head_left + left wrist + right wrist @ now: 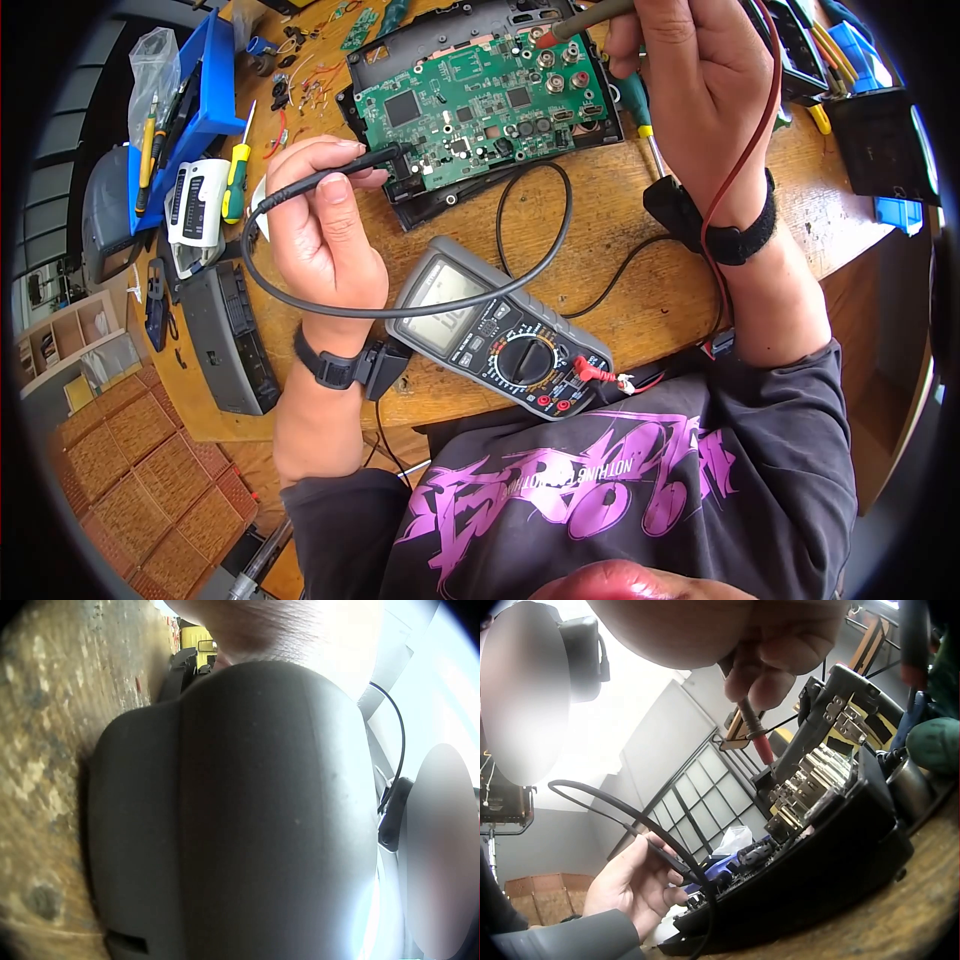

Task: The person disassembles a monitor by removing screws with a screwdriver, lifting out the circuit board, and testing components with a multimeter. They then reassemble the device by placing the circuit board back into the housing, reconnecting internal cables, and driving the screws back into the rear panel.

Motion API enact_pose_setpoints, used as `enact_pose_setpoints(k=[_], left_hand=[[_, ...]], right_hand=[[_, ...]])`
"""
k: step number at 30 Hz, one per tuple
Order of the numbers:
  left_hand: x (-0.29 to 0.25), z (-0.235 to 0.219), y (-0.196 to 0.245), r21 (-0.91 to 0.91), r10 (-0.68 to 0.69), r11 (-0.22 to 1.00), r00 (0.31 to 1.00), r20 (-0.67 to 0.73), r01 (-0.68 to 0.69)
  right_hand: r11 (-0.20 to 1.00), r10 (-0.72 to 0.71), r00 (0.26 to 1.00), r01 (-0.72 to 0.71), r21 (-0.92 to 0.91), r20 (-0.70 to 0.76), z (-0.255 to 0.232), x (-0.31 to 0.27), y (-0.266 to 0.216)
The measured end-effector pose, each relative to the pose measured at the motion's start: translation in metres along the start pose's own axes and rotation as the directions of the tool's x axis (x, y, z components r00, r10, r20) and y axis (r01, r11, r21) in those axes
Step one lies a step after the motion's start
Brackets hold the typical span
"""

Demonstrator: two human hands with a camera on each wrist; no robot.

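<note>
My left hand pinches a black test probe between thumb and fingers, its end over the left edge of a green circuit board. The board sits in a black plastic casing. From the upper right, my right hand grips a grey, red-tipped probe, its tip close over the round metal connectors; the right wrist view shows this probe from the side. A grey multimeter lies tilted in front of the board, display lit, a red plug at its sockets.
A black probe lead loops across the multimeter. At left are a blue bin, a yellow-green screwdriver, a white tool and a dark grey box. A screwdriver lies beside the casing at right.
</note>
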State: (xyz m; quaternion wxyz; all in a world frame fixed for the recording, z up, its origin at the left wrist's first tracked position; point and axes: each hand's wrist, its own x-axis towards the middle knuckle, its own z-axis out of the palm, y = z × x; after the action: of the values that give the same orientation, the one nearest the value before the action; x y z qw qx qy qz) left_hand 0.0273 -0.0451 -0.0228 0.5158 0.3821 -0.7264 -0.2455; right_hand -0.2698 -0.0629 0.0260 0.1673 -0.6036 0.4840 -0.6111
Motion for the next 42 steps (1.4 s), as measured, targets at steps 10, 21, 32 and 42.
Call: enact_pose_setpoints(k=[10, 21, 32, 42], left_hand=[[0.001, 0.001, 0.002, 0.013, 0.003, 1.0, 1.0, 0.0, -0.003], [0.0, 0.002, 0.003, -0.012, -0.011, 1.0, 1.0, -0.018, 0.011], [0.0, 0.001, 0.002, 0.004, -0.019, 1.0, 1.0, -0.012, 0.019], [0.0, 0.001, 0.001, 0.002, 0.004, 1.0, 1.0, -0.004, -0.004]], right_hand=[[0.996, -0.014, 0.999, 0.01, -0.091, -0.042, 0.001, -0.001, -0.001], [0.99, 0.042, 0.998, -0.034, -0.136, 0.055, -0.01, 0.001, -0.007], [0.999, -0.037, 0.985, 0.041, -0.022, 0.168, -0.008, 0.002, 0.001], [0.999, -0.004, 0.961, -0.011, 0.052, 0.276, -0.006, -0.001, -0.002]])
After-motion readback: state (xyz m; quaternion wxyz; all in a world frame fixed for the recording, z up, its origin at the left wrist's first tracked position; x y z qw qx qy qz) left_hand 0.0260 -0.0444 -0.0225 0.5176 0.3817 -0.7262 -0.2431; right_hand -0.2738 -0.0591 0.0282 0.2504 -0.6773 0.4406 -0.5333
